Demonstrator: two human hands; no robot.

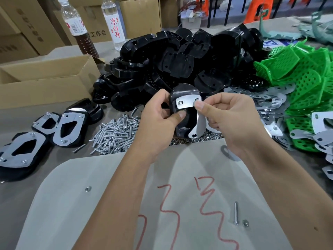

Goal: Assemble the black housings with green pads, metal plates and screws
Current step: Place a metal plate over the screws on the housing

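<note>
My left hand (pixel 158 120) grips a black housing (pixel 183 92) held up above the table, thumb on its front face. A metal plate (pixel 187 103) lies against the housing. My right hand (pixel 225 120) pinches the plate's upper right corner between thumb and forefinger. The plate's lower arm (pixel 197 127) hangs down past the housing. A heap of black housings (pixel 180 56) fills the middle back. Green perforated pads (pixel 302 73) are piled at the right, loose metal plates (pixel 266 100) beside them. Screws (pixel 115 134) lie in a pile left of my hands.
Three finished housings with plates (pixel 68 127) lie at the left. An open cardboard box (pixel 45 76) and two bottles (pixel 113 20) stand at the back left. A grey sheet with red marks (pixel 126 195) covers the near table, with a loose screw (pixel 236 212) and nuts (pixel 88 189).
</note>
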